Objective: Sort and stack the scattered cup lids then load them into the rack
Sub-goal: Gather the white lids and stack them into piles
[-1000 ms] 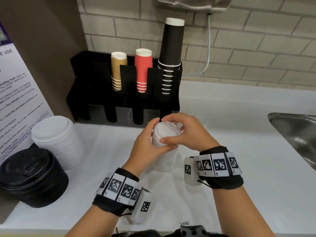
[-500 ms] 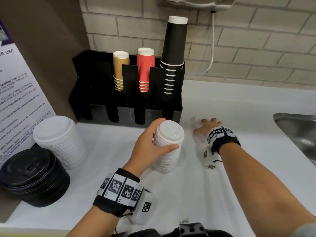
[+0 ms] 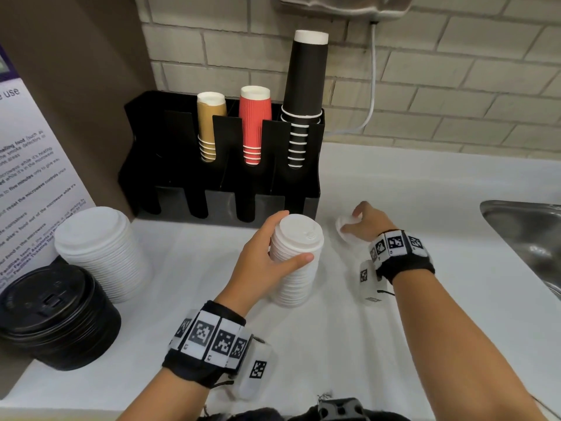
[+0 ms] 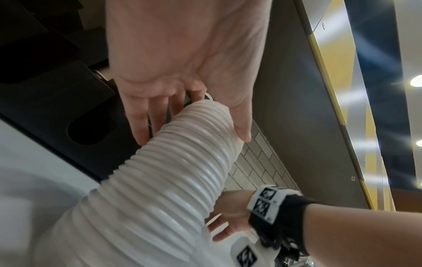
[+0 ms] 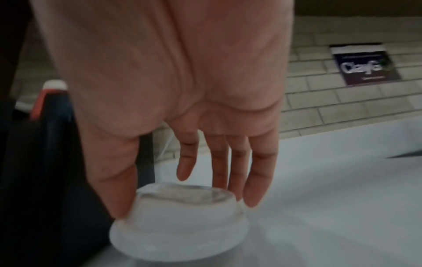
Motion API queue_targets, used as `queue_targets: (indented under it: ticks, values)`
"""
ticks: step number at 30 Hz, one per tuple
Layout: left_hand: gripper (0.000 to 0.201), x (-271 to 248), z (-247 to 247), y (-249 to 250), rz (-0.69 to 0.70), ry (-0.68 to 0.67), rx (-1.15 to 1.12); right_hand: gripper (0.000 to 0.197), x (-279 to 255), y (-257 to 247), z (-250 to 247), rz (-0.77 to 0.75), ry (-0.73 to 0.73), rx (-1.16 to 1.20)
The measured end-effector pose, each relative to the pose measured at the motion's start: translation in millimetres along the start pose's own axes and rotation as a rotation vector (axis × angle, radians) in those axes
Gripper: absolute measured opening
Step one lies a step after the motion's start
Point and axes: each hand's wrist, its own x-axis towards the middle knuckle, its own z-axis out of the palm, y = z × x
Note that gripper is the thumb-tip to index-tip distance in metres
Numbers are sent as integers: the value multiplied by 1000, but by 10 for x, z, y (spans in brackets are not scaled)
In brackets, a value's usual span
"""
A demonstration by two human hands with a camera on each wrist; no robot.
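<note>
A tall stack of small white lids [image 3: 296,259] [image 4: 160,189] stands on the white counter in front of the black rack [image 3: 188,180]. My left hand [image 3: 267,253] [image 4: 182,108] grips the top of that stack, thumb in front and fingers behind. To the right, my right hand [image 3: 362,223] [image 5: 182,171] pinches a single small white lid [image 3: 346,227] [image 5: 180,224], thumb on its left edge and fingers on its far side. The lid sits tilted just off the counter.
A wider white lid stack [image 3: 100,250] and a black lid stack [image 3: 54,317] stand at the left. The rack holds tan [image 3: 209,126], red [image 3: 253,123] and black cups [image 3: 305,95]. A steel sink [image 3: 528,238] lies at the right. A printed sign [image 3: 27,189] leans at far left.
My right hand left the top of the small lid stack, reached right to the counter and took hold of a loose lid. The left hand stayed on the stack.
</note>
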Motion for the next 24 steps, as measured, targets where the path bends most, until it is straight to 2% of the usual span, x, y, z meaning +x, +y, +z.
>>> queue_targets:
  ticks: [2,4,6,8,10,13,16,24]
  values:
    - [76,-5,1,6,-2,-17,0,43,-154,-65,-106,-68,39,299]
    - [78,-13,3,10,2,-33,0,30,-386,-184,-160,-205,26,571]
    - [80,-15,7,18,8,-43,-1,21,-617,-307,-153,-369,-11,695]
    - [81,-24,13,35,18,-53,-4,20,-804,-398,-116,-501,-7,698]
    - [76,-30,13,35,28,-63,-13,22,-921,-463,-69,-553,13,649]
    - [70,-33,22,25,40,-60,-36,25,-1006,-488,12,-561,13,584]
    - [73,-35,34,7,38,-57,-47,28,-1059,-499,92,-557,-9,583]
    - [65,-61,58,9,29,-67,-99,27,-1095,-588,140,-583,-2,526]
